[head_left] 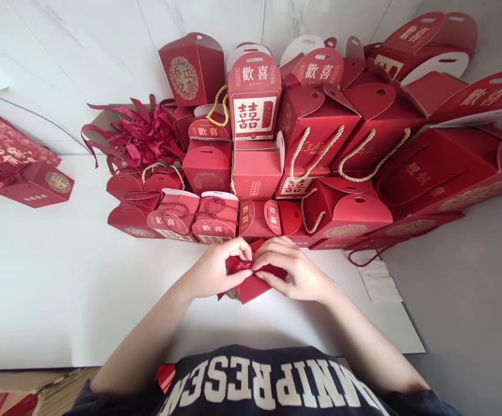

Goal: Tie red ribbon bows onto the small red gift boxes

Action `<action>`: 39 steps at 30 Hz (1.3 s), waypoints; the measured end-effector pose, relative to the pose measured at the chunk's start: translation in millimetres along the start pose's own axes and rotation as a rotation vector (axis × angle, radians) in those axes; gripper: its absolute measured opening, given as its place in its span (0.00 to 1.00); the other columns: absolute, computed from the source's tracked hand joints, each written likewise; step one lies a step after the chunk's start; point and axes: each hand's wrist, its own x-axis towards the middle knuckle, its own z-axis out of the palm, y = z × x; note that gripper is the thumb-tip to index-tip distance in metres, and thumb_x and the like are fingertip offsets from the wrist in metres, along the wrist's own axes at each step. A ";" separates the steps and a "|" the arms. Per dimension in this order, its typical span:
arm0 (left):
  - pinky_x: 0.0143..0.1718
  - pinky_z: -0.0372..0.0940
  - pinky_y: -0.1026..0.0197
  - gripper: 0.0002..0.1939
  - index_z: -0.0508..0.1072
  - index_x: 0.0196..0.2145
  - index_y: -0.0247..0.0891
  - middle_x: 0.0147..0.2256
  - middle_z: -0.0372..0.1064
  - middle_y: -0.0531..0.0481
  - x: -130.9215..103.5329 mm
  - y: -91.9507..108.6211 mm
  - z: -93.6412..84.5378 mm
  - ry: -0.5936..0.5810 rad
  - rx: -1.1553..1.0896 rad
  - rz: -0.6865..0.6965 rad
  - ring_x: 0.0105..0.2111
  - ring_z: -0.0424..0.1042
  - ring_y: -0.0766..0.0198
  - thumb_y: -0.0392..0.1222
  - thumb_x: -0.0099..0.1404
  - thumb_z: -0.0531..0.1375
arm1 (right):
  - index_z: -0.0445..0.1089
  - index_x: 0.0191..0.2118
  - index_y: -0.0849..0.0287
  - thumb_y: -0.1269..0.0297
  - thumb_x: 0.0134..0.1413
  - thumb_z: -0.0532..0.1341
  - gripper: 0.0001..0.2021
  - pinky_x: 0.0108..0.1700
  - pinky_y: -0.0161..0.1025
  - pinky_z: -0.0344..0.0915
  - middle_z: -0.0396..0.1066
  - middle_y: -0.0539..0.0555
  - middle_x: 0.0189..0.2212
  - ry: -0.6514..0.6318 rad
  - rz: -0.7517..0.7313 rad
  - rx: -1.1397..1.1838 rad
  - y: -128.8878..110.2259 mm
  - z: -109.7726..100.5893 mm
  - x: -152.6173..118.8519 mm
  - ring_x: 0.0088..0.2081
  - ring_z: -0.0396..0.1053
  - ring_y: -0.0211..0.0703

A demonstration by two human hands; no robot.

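Observation:
Close in front of me, a small red gift box (253, 290) sits on the white table, partly hidden by my hands. A shiny dark red ribbon (244, 266) lies across its top, bunched into a loop or knot. My left hand (216, 268) pinches the ribbon from the left, thumb and fingers closed on it. From the right, my right hand (296, 268) meets it with closed fingertips on the ribbon. The two hands' fingertips almost touch over the box. How the ribbon is knotted is hidden by my fingers.
Red gift boxes (257, 167) with rope handles stand stacked against the wall behind my hands. A heap of loose red ribbons (147, 136) lies at their left. More finished-looking boxes (36, 184) stand far left. White paper (380, 281) lies at the right, near a grey surface.

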 end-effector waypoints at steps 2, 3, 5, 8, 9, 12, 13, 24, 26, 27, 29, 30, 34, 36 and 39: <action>0.37 0.64 0.65 0.09 0.67 0.37 0.40 0.35 0.70 0.54 -2.3 2.4 4.3 0.060 0.099 0.025 0.34 0.70 0.68 0.30 0.60 0.59 | 0.71 0.41 0.55 0.67 0.62 0.62 0.03 0.49 0.45 0.60 0.74 0.54 0.39 0.018 0.017 0.044 1.4 2.5 0.0 0.43 0.70 0.45; 0.36 0.64 0.65 0.09 0.67 0.37 0.40 0.34 0.70 0.55 -3.3 3.2 7.7 0.102 0.165 0.046 0.33 0.69 0.68 0.29 0.60 0.59 | 0.71 0.40 0.55 0.66 0.62 0.62 0.02 0.48 0.45 0.60 0.75 0.53 0.38 0.031 0.022 0.057 2.4 4.1 0.0 0.41 0.70 0.44; 0.36 0.63 0.64 0.09 0.67 0.37 0.40 0.32 0.70 0.55 -4.9 3.2 15.7 0.203 0.313 0.122 0.31 0.68 0.67 0.28 0.61 0.57 | 0.72 0.38 0.55 0.67 0.63 0.62 0.01 0.47 0.44 0.60 0.75 0.51 0.34 0.063 0.025 0.069 4.4 7.8 0.0 0.38 0.70 0.42; 0.38 0.63 0.61 0.09 0.68 0.36 0.40 0.32 0.71 0.53 -5.7 0.1 26.3 0.354 0.485 0.266 0.33 0.69 0.64 0.27 0.62 0.57 | 0.72 0.37 0.55 0.67 0.62 0.62 0.02 0.46 0.44 0.60 0.76 0.50 0.33 0.090 0.026 0.071 4.1 10.8 -0.3 0.37 0.70 0.41; 0.39 0.64 0.60 0.08 0.68 0.36 0.39 0.33 0.71 0.52 -5.8 -1.3 28.4 0.383 0.512 0.295 0.33 0.70 0.64 0.27 0.63 0.56 | 0.72 0.37 0.55 0.67 0.62 0.62 0.02 0.46 0.44 0.60 0.76 0.50 0.33 0.088 0.026 0.071 2.6 10.6 -0.5 0.37 0.70 0.41; 0.37 0.64 0.61 0.08 0.68 0.34 0.38 0.33 0.70 0.51 -5.9 -5.3 29.3 0.396 0.508 0.298 0.33 0.70 0.64 0.27 0.63 0.56 | 0.72 0.37 0.56 0.67 0.63 0.62 0.02 0.45 0.42 0.61 0.75 0.50 0.33 0.090 0.083 0.081 -5.6 7.3 -1.8 0.36 0.70 0.40; 0.37 0.65 0.62 0.08 0.68 0.33 0.38 0.33 0.70 0.51 -6.0 -6.6 28.4 0.390 0.492 0.297 0.33 0.69 0.65 0.26 0.63 0.56 | 0.72 0.38 0.56 0.67 0.63 0.61 0.03 0.44 0.41 0.62 0.75 0.51 0.33 0.103 0.132 0.089 -8.8 6.0 -2.6 0.36 0.70 0.40; 0.37 0.64 0.62 0.07 0.70 0.31 0.39 0.32 0.71 0.52 -2.7 -16.0 24.0 0.363 0.456 0.429 0.32 0.69 0.66 0.29 0.64 0.59 | 0.81 0.40 0.51 0.60 0.58 0.66 0.06 0.33 0.36 0.63 0.69 0.51 0.30 0.219 0.495 0.227 -7.7 18.1 -12.1 0.30 0.65 0.38; 0.37 0.62 0.59 0.05 0.69 0.31 0.39 0.31 0.71 0.51 -2.4 -12.6 22.6 0.397 0.518 0.370 0.32 0.69 0.64 0.31 0.63 0.60 | 0.81 0.38 0.52 0.60 0.56 0.67 0.06 0.32 0.36 0.63 0.70 0.51 0.29 0.257 0.500 0.266 -7.5 20.3 -12.8 0.30 0.65 0.38; 0.37 0.61 0.58 0.05 0.68 0.30 0.39 0.30 0.71 0.51 -2.7 -10.2 21.6 0.433 0.572 0.324 0.32 0.68 0.62 0.34 0.62 0.61 | 0.81 0.38 0.52 0.61 0.56 0.67 0.06 0.31 0.36 0.63 0.70 0.51 0.29 0.280 0.496 0.279 -8.1 21.1 -13.0 0.30 0.66 0.39; 0.36 0.58 0.56 0.10 0.66 0.26 0.39 0.26 0.69 0.51 -4.2 -4.5 19.4 0.494 0.689 0.237 0.31 0.66 0.60 0.38 0.61 0.63 | 0.81 0.38 0.53 0.62 0.56 0.67 0.06 0.31 0.36 0.63 0.71 0.52 0.29 0.321 0.484 0.289 -9.8 22.2 -13.5 0.30 0.66 0.39; 0.36 0.57 0.55 0.12 0.65 0.24 0.39 0.25 0.68 0.52 -5.3 -1.7 18.4 0.503 0.733 0.210 0.30 0.66 0.60 0.40 0.61 0.63 | 0.81 0.38 0.53 0.62 0.57 0.67 0.06 0.30 0.36 0.63 0.71 0.52 0.28 0.330 0.479 0.289 -10.7 22.5 -13.7 0.29 0.66 0.39; 0.37 0.57 0.56 0.13 0.66 0.22 0.38 0.25 0.69 0.52 -9.4 5.7 14.6 0.422 0.738 0.158 0.32 0.66 0.60 0.40 0.61 0.63 | 0.81 0.37 0.54 0.65 0.58 0.64 0.06 0.28 0.36 0.60 0.70 0.52 0.29 0.298 0.475 0.294 -12.6 20.9 -14.2 0.28 0.64 0.38; 0.38 0.57 0.56 0.11 0.67 0.23 0.38 0.25 0.69 0.53 -10.4 6.3 13.3 0.392 0.697 0.130 0.32 0.67 0.61 0.40 0.61 0.63 | 0.80 0.38 0.55 0.66 0.60 0.63 0.07 0.30 0.36 0.61 0.71 0.52 0.31 0.271 0.471 0.284 -12.9 19.1 -14.2 0.29 0.64 0.38; 0.38 0.58 0.56 0.11 0.67 0.23 0.38 0.26 0.69 0.53 -10.3 4.8 13.4 0.391 0.672 0.126 0.32 0.66 0.61 0.38 0.60 0.64 | 0.79 0.41 0.55 0.64 0.61 0.62 0.08 0.31 0.36 0.62 0.72 0.53 0.33 0.235 0.469 0.256 -13.3 16.9 -13.6 0.31 0.65 0.39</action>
